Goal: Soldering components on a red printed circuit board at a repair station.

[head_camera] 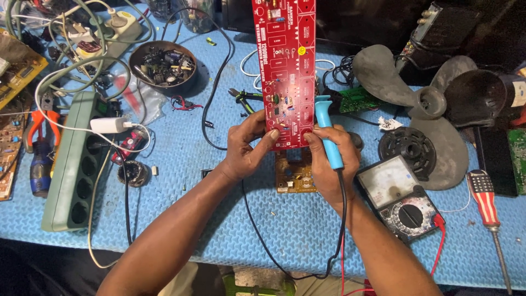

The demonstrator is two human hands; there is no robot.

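A long red circuit board point(287, 71) stands up off the blue foam mat point(181, 208) in the middle of the head view. My left hand point(247, 148) pinches its lower left edge, thumb on the front face. My right hand point(329, 164) steadies the lower right edge while also holding a soldering iron with a blue handle point(329, 131); the iron's black cable runs down along my forearm. Under the hands lies a small brown circuit board point(295, 174).
An analogue multimeter point(400, 197) with a red lead sits right of my right hand, a screwdriver point(487, 208) beyond it. A grey fan blade point(422, 104) lies at the back right. A green power strip point(74, 164), pliers point(38, 131) and a bowl of parts point(164, 66) are on the left.
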